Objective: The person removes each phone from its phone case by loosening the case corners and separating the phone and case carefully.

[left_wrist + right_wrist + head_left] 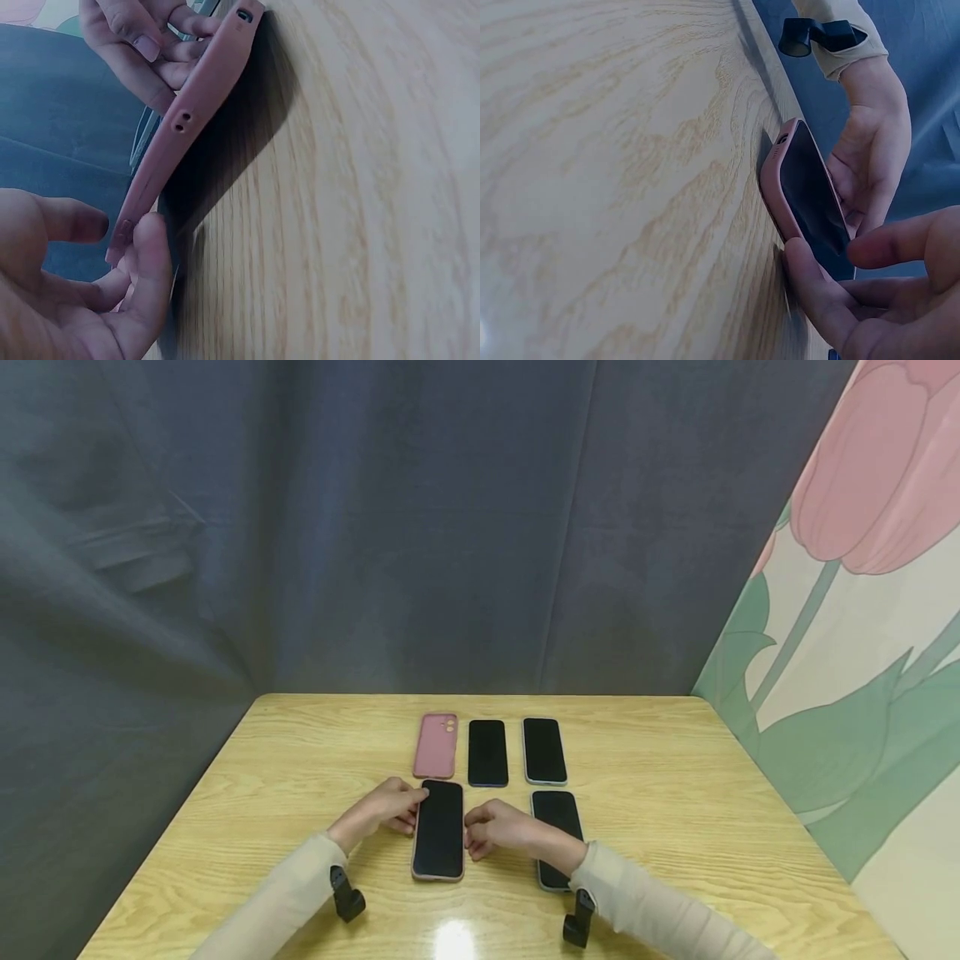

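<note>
A phone (439, 835) with a dark screen sits face up in a pink case (199, 94) near the middle of the table. At its upper left edge my left hand (390, 803) pinches the phone, thumb on the screen side and a finger underneath. My right hand (495, 827) holds the opposite long edge with curled fingers. Close up in the left wrist view, the cased phone appears lifted a little, with a shadow below it. The right wrist view shows the port end of the case and my right fingers (804, 262) at its edge.
Behind lie an empty pink phone case (437, 747), a dark phone (487, 753) and a phone in a pale case (544, 752). Another pale-cased phone (557, 812) lies partly under my right forearm. A dark curtain (465, 527) hangs behind the wooden table (300, 735).
</note>
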Available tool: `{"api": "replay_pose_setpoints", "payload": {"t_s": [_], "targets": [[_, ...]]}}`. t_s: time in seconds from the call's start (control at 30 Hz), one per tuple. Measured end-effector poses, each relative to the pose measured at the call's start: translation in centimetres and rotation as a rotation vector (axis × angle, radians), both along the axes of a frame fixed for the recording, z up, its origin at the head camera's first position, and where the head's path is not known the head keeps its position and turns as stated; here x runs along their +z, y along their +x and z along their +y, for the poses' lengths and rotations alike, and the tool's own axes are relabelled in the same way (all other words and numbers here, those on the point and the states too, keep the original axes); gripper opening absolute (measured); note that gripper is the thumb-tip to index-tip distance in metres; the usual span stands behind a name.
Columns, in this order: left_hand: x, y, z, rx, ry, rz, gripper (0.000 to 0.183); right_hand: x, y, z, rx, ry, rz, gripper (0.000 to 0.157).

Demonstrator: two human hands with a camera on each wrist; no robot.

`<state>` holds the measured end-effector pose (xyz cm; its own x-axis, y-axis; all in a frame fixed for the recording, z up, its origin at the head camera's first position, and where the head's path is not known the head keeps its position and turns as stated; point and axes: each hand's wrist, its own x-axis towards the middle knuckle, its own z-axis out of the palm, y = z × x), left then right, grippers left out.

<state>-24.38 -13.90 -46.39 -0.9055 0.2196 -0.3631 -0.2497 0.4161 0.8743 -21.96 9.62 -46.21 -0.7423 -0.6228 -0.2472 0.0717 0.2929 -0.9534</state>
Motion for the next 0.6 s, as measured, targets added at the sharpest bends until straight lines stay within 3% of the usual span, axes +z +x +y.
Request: {"api": "replay_pose_setpoints", "payload": {"t_s": [0.27,0.6], "targets": [[-0.24,0.02,0.14,-0.012,0.018,0.005,0.025,-0.08,0.04,0.02,-0.011,0.000,-0.005,0.038],[-0.72,0.25,0.48,-0.035,0.109,-0.011,0.023,0.07,0.05,0.20,-0.002,-0.006,-0.010,0.038]]}}
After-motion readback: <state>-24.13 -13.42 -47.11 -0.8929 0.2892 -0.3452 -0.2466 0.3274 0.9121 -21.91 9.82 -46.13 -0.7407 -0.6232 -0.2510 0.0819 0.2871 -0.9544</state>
